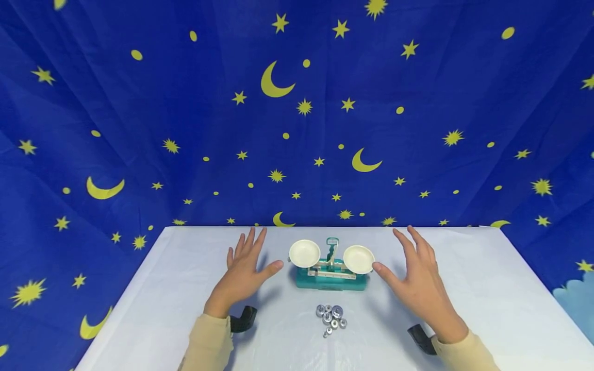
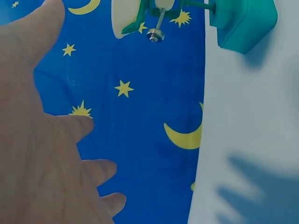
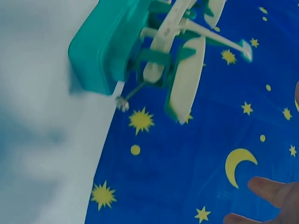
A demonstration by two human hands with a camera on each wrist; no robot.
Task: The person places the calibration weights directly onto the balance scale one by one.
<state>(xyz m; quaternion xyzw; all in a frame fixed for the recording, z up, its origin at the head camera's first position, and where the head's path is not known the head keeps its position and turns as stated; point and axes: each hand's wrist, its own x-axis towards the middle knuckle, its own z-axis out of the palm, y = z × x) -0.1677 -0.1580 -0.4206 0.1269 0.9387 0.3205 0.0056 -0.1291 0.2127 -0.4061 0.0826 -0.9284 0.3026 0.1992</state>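
A green balance scale [image 1: 331, 282] stands on the white table, with a white pan on each side, the left pan [image 1: 304, 253] and the right pan [image 1: 359, 259]. My left hand [image 1: 243, 278] hovers to the left of the scale, fingers spread and holding nothing. On the other side my right hand [image 1: 419, 281] is also spread, its thumb close to the right pan; whether they touch I cannot tell. Several small metal weights [image 1: 327, 317] lie in a cluster in front of the scale. The left wrist view shows the scale's green base [image 2: 247, 23] beside the left palm.
The white table [image 1: 153, 319] ends at a blue curtain [image 1: 223, 129] with yellow moons and stars, which hangs behind it and along both sides. A black wrist mount [image 1: 243, 319] sits on the left wrist and another black mount [image 1: 421, 339] on the right.
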